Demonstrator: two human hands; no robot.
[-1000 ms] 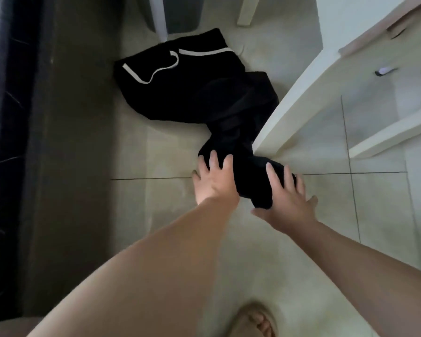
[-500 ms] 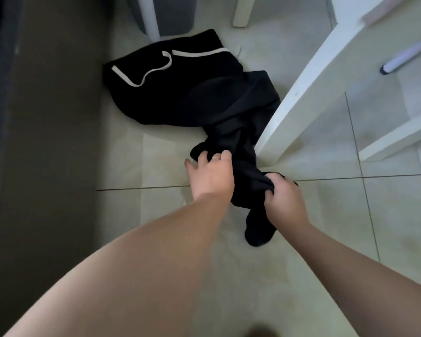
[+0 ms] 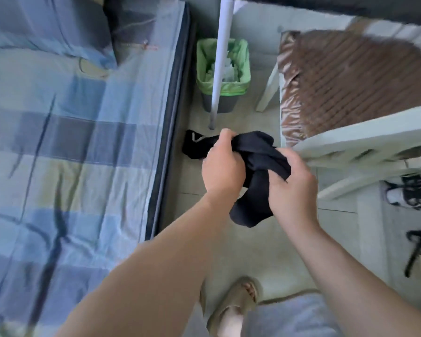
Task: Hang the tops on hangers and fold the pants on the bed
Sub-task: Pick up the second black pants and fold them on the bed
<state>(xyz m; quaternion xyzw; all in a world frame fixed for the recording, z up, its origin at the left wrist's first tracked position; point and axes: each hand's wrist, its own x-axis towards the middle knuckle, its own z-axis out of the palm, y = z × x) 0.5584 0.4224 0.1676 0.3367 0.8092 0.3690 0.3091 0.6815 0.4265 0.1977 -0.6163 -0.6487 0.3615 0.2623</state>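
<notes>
A pair of black pants (image 3: 260, 164) with a white drawstring hangs bunched between both hands, above the tiled floor. My left hand (image 3: 223, 166) grips the cloth on its left side. My right hand (image 3: 292, 183) grips the right side, and one leg end dangles below it. The waist end with the white cord trails toward the bed. The bed (image 3: 66, 147), covered with a blue checked sheet, fills the left half of the view.
A grey bin with a green liner (image 3: 223, 74) stands by the bed's far corner, with a white pole (image 3: 220, 62) in front of it. A white chair (image 3: 350, 132) with a brown seat is at the right. Shoes (image 3: 408, 190) lie on the floor beyond it.
Both hands closed on the black pants and lifted them off the floor. The view rose and swung, so the bed and the bin have come into sight.
</notes>
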